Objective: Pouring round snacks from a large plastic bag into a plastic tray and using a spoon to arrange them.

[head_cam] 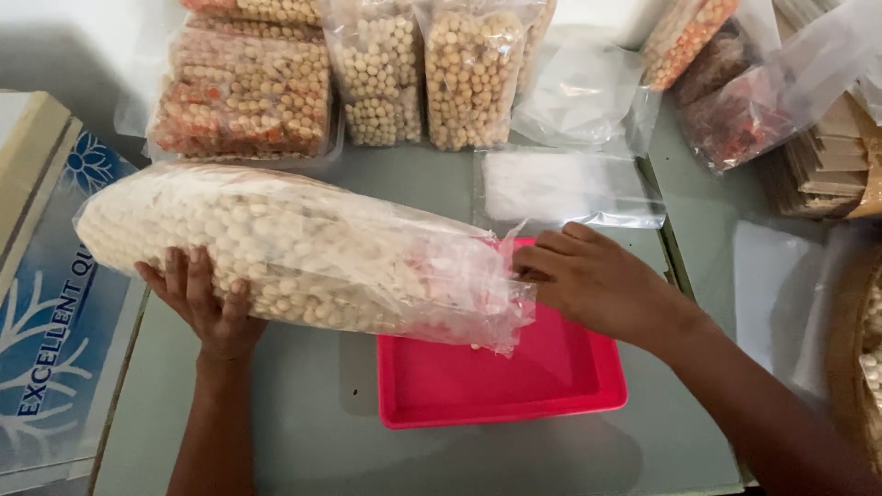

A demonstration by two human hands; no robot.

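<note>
A big clear plastic bag of small pale round snacks [276,243] lies tilted across the table, its open mouth over a pink square tray [514,377]. My left hand [202,298] cups the bag's bottom end from below. My right hand [597,280] grips the bag's loose mouth above the tray. The tray looks bare inside where it shows.
Several filled clear bags of pale and orange-flecked snacks [243,92] stand at the back. Empty clear bags [560,184] lie behind the tray. A blue and white box [55,303] sits at the left. Stacked cardboard [836,156] and a woven basket [859,358] are at the right.
</note>
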